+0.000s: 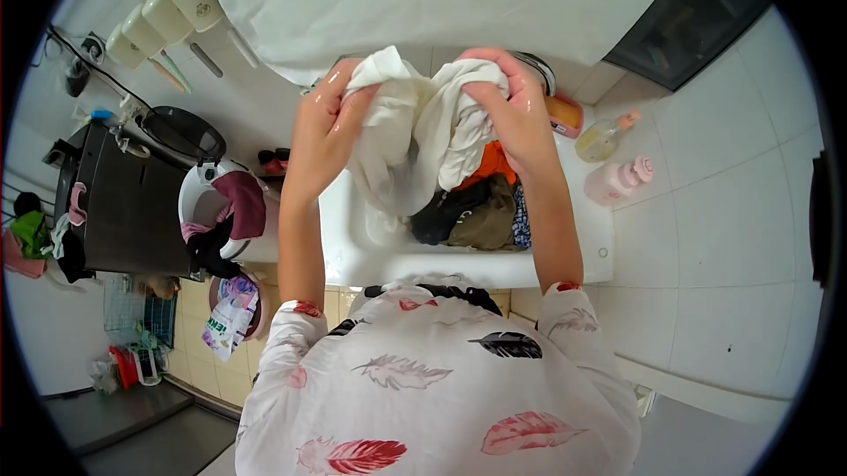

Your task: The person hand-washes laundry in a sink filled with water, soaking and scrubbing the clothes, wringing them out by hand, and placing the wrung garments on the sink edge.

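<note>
A wet white cloth garment [393, 132] hangs bunched between my two hands, above a white sink [371, 255]. My left hand [331, 123] is closed on its left side, thumb over the fabric. On the right side, my right hand [512, 105] grips a gathered fold. Both hands look wet. The cloth's lower part droops toward the basin. Beneath it lie an orange garment [490, 164], an olive-brown garment [485, 216], a black garment [438, 216] and a blue patterned cloth [521, 216]. The cloth hides part of the basin.
Right of the sink stand a soap dish [563, 114], a clear pump bottle [604, 136] and a pink bottle [618, 180]. At left, a white bucket [196, 198] has clothes over its rim, near a dark appliance [123, 202]. A detergent bag [231, 317] is below.
</note>
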Demonstrator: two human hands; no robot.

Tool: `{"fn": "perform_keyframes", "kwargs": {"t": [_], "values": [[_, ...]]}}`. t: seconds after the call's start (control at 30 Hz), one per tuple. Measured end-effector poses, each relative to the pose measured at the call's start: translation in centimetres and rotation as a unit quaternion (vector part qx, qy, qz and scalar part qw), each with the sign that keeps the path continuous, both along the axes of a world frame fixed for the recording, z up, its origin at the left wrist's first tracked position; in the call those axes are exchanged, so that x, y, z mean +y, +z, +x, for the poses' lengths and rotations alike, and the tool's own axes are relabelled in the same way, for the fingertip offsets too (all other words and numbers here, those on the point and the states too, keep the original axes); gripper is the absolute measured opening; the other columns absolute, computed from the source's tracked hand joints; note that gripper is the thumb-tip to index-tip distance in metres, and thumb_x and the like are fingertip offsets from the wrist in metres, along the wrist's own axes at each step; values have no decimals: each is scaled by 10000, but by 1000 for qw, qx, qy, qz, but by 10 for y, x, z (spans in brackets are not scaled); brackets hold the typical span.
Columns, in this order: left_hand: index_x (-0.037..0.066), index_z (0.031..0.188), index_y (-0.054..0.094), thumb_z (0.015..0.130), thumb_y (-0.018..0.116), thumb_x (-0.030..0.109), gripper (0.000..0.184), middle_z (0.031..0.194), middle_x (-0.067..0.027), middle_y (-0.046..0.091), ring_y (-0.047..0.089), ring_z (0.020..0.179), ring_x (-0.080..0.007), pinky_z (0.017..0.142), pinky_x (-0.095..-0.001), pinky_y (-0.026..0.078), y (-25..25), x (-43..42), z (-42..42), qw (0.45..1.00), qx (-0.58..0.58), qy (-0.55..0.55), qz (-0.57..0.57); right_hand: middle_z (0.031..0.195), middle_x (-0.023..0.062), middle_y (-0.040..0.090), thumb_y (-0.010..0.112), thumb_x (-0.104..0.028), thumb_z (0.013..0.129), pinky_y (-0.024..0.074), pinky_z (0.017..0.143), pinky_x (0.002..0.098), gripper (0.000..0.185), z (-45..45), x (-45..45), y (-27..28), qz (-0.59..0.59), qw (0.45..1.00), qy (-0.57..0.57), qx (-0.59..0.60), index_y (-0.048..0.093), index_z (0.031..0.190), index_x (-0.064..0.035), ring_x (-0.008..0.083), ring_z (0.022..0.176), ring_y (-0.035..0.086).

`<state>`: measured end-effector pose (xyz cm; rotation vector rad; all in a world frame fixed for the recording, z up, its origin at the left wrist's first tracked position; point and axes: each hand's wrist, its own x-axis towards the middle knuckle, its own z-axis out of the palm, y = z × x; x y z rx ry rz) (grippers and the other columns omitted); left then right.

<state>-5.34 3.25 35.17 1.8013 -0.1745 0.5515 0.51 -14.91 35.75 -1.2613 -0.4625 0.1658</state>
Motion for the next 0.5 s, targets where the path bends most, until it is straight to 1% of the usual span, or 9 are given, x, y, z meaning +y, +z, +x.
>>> {"fn": "perform_keyframes", "kwargs": {"t": [0.1, 0.17, 0.2, 0.23, 0.3, 0.33, 0.4, 0.43, 0.5], "values": [[20, 961, 530, 839, 454, 104, 166, 655, 29, 440, 346, 573, -48, 501, -192, 301, -15, -1, 3, 998, 39, -19, 35, 832, 20, 561, 543, -31, 743, 426, 678, 202, 212, 2, 3, -21, -40, 999, 26, -12, 537, 953, -1, 58, 773, 512], [26, 960, 533, 838, 458, 106, 163, 636, 18, 437, 350, 569, -47, 497, -195, 305, -34, -1, 9, 993, 79, -52, 68, 831, 20, 560, 555, -40, 732, 425, 679, 215, 226, 6, 5, -42, -178, 976, 48, -112, 532, 953, 2, 75, 772, 515], [28, 959, 533, 835, 464, 108, 163, 627, -23, 460, 383, 569, -76, 515, -222, 339, -43, 0, 12, 985, 144, -55, 77, 833, 38, 564, 568, -63, 719, 423, 685, 235, 235, 10, 7, -59, -192, 973, 42, -120, 536, 943, 3, 94, 767, 511], [28, 959, 533, 835, 464, 108, 163, 627, -23, 460, 383, 569, -76, 515, -222, 339, -56, 1, 15, 985, 145, -57, 77, 833, 38, 564, 568, -63, 719, 423, 685, 235, 235, 15, 7, -77, -192, 973, 41, -119, 536, 943, 3, 94, 767, 511], [27, 957, 529, 831, 475, 122, 167, 649, -86, 526, 492, 580, -165, 547, -270, 384, -92, 3, 21, 979, 166, -60, 100, 840, 102, 573, 577, -92, 702, 429, 707, 276, 239, 25, 7, -116, -248, 963, 58, -88, 551, 921, -1, 170, 784, 548], [27, 957, 529, 831, 475, 122, 167, 649, -86, 526, 492, 580, -165, 547, -270, 384, -116, 3, 25, 979, 169, -60, 99, 840, 102, 573, 577, -92, 702, 429, 707, 276, 239, 28, 10, -139, -248, 963, 59, -86, 551, 921, -1, 170, 784, 548], [29, 952, 527, 827, 475, 133, 171, 717, -137, 578, 565, 671, -284, 588, -330, 415, -170, 2, 31, 979, 152, -26, 130, 852, 157, 561, 569, -101, 686, 428, 727, 317, 233, 29, 19, -189, -301, 944, -35, -128, 564, 898, -7, 268, 815, 553], [29, 952, 527, 827, 475, 133, 171, 717, -137, 578, 565, 671, -284, 588, -330, 415, -190, 0, 32, 979, 155, -25, 130, 874, 132, 545, 580, -117, 685, 428, 733, 320, 298, 30, 22, -213, -336, 928, -36, -157, 538, 958, -5, 286, 820, 543], [20, 998, 501, 808, 459, 106, 212, 842, -171, 568, 541, 769, -350, 631, -375, 421, -226, -6, 34, 951, 218, 3, 220, 916, 145, 492, 579, -141, 683, 415, 743, 348, 375, 22, 28, -249, -417, 895, -36, -151, 499, 1031, -26, 309, 855, 507]]}}
